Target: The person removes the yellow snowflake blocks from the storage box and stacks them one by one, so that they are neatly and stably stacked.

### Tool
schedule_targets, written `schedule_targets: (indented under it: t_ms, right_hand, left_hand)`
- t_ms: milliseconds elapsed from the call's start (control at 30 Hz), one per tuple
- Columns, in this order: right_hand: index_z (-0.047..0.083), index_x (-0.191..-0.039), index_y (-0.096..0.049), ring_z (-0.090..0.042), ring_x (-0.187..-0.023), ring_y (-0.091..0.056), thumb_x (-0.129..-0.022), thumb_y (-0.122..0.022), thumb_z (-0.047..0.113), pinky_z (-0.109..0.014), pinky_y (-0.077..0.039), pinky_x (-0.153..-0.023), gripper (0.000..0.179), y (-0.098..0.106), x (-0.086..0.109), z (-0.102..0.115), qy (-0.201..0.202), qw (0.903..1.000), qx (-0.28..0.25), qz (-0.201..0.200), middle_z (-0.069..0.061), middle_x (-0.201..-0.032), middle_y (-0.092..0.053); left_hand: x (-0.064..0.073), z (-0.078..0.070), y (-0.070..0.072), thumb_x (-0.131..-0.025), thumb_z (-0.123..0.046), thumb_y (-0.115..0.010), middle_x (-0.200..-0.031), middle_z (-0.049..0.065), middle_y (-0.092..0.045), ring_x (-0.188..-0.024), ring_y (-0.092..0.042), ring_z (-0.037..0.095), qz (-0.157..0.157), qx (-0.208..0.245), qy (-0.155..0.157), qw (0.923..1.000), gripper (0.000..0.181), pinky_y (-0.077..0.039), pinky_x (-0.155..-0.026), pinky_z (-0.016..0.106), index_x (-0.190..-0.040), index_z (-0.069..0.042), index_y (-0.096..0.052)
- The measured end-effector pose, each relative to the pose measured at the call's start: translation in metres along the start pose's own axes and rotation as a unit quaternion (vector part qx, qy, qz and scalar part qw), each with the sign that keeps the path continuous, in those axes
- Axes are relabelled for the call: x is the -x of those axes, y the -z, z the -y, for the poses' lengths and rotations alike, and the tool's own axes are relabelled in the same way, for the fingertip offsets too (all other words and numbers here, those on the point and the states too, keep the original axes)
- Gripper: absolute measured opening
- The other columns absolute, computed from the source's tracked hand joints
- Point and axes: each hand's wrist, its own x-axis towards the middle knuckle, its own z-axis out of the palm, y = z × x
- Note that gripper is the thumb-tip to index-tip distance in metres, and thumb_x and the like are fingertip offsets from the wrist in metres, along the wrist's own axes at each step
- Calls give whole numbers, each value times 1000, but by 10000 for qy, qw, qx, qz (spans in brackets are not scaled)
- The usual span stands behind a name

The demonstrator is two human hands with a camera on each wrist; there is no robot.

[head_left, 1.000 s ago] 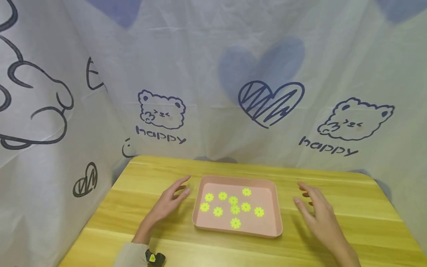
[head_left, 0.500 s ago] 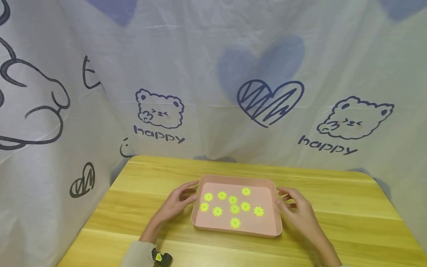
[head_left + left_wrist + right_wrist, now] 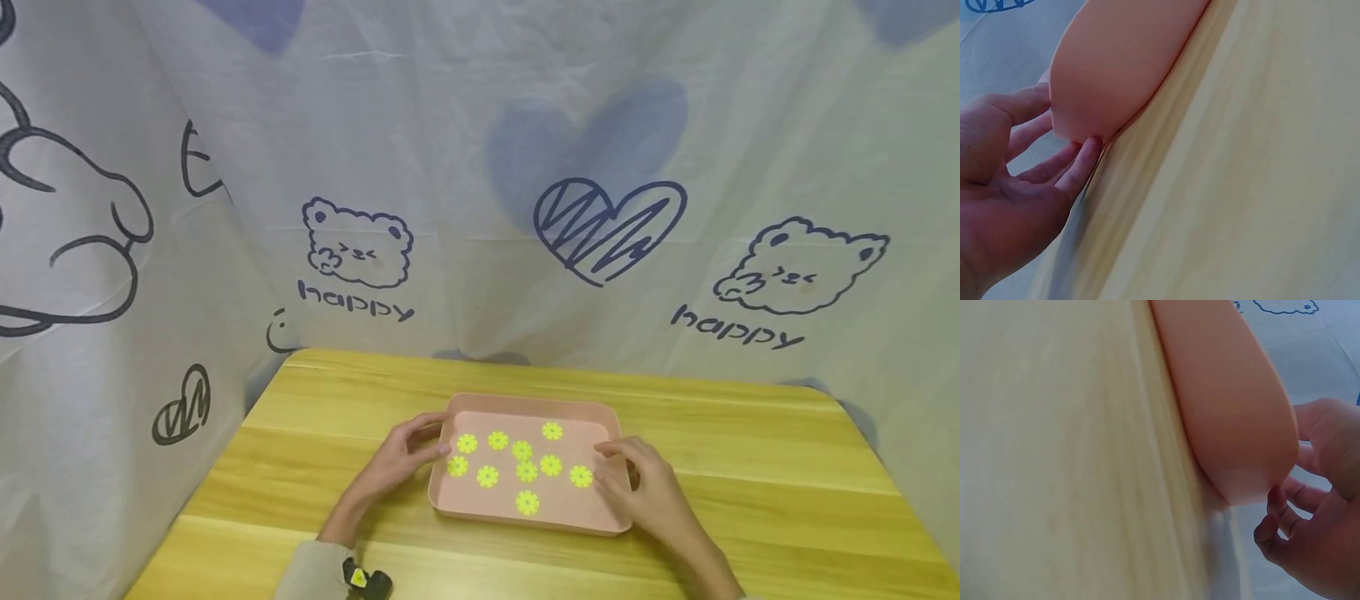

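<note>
A shallow pink rectangular tray (image 3: 570, 525) rests on the wooden table, with several small yellow-green flower-shaped pieces (image 3: 527, 502) scattered over its floor. My left hand (image 3: 401, 458) holds the tray's left end: its thumb and index finger reach the rim, and in the left wrist view other fingertips touch the outer wall (image 3: 1110, 75). On the opposite end, my right hand (image 3: 648, 487) grips over the rim, thumb and index finger inside. The right wrist view has the remaining fingers, curled, by the outer wall (image 3: 1241, 425); the tips of its thumb and index finger are hidden there.
The wooden table (image 3: 787, 492) extends around the tray on all sides. Behind it and to the left hangs a white cloth (image 3: 465, 292) printed with hearts and bear drawings. A black strap device (image 3: 367, 579) sits at my left wrist.
Both hands have moved inward from either side to the tray's ends. The right hand's thumb and index finger have crossed over the rim. The tray and the pieces stay in place.
</note>
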Motion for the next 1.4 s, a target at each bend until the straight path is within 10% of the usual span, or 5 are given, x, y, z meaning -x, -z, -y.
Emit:
schedule_targets:
  t_ms: [267, 1067, 1400]
  right_hand:
    - [11, -113, -75, -23, -103, -59, -78, -89, 12, -49, -52, -89, 37, -9, -4, 3, -142, 9983, 356, 442, 1, -110, -67]
    - [18, -97, -66, -15, -81, -48, -78, -89, 10, -32, -42, -75, 30, -16, -18, 12, -1027, 9839, 628, 1324, 7, -83, -60]
    - [18, -96, -66, -15, -82, -54, -85, -79, -3, -33, -49, -74, 27, -4, -20, 4, -736, 9939, 412, 712, 4, -85, -62]
  left_hand:
    - [2, 4, 0, -98, -9, -70, -155, 22, -45, -143, -41, 44, -119, 374, -36, 9992, 55, -39, -115, 52, -147, 2, -49]
    - [10, 8, -1, -97, -12, -72, -157, 17, -44, -145, -40, 38, -204, 671, 275, 9972, 58, -38, -116, 46, -149, -3, -49]
    - [4, 6, -2, -97, -12, -73, -157, 16, -43, -145, -40, 37, -129, 717, 277, 9970, 60, -41, -114, 41, -150, -2, -48]
